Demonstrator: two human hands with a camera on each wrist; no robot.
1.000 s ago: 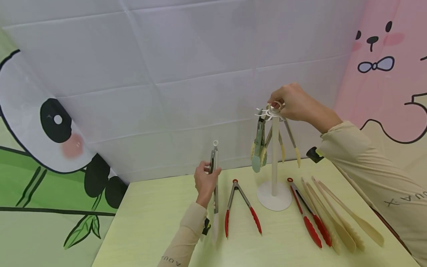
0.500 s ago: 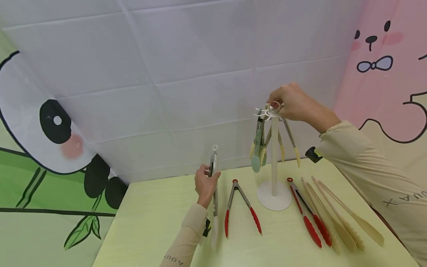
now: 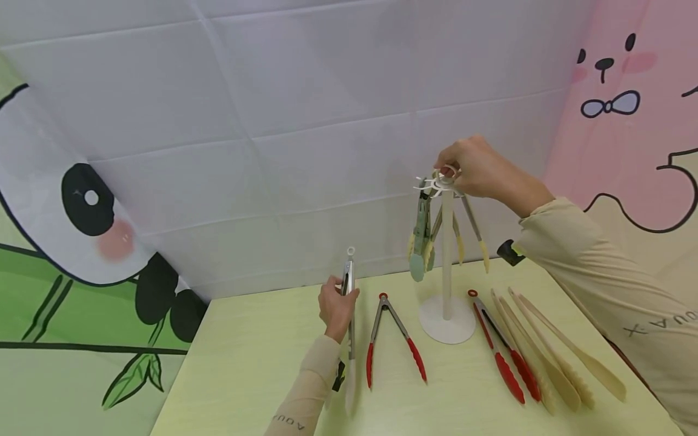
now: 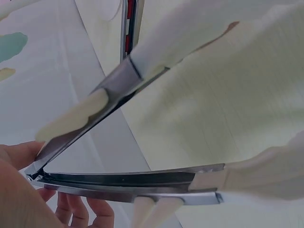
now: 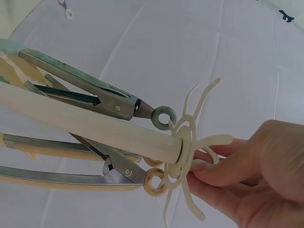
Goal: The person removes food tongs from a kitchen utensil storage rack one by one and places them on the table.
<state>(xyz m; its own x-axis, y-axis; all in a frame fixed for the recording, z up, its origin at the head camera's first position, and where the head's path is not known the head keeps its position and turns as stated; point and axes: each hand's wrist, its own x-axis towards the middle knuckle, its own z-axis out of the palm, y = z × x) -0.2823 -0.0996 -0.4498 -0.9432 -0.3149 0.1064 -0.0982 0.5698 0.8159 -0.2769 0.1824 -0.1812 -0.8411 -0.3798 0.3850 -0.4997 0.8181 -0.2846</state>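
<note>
My left hand [image 3: 335, 309] grips metal tongs with whitish tips [image 3: 351, 336] near their upper end. They point downward, ring end up. In the left wrist view the two arms of these tongs [image 4: 123, 185] spread apart in a V, with my fingers around the hinge end. My right hand [image 3: 474, 166] pinches the ring on top of a white hook stand [image 3: 447, 260]. From its hooks hang green tongs [image 3: 420, 242] and yellow-tipped tongs [image 3: 475, 224]. Close up in the right wrist view, the green tongs [image 5: 80, 73] hang by their ring beside the white pole [image 5: 85, 126].
Red-tipped tongs [image 3: 406, 333] lie spread between my left hand and the stand's round base [image 3: 448, 330]. Right of the base are more red-tipped tongs [image 3: 501, 357] and several beige tongs [image 3: 572, 357]. A white cloth wall [image 3: 305, 181] rises behind the pale yellow table [image 3: 245, 363].
My left hand has come down slightly, lowering the whitish-tipped tongs toward the table. The right hand keeps hold of the stand's top ring, and the hanging tongs look the same.
</note>
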